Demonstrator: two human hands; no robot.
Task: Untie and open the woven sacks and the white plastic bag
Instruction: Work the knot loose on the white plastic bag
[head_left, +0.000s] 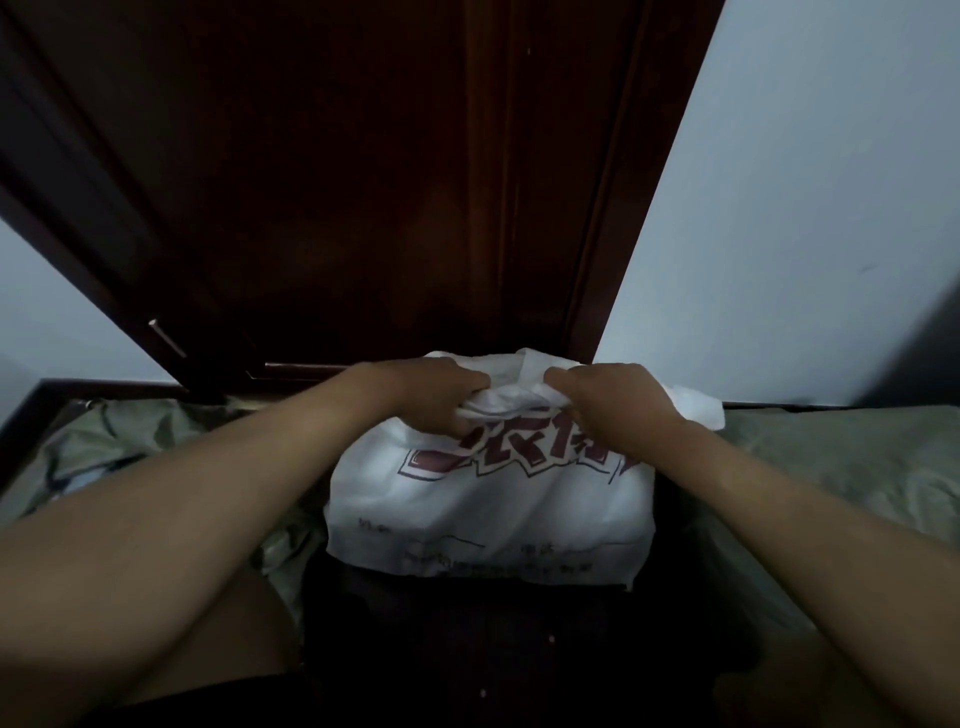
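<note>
Before a dark wooden door (363, 182), the white bag (488, 509) sits on dark fabric between two greenish woven sacks (104, 457), one at each side. Both hands work at the bag's bunched top: the left hand (431, 395) has a closed grip on the gathered plastic, and the right hand (618, 395) pinches the same bunch just beside it. Red print (519, 452) crosses the bag's front.
</note>
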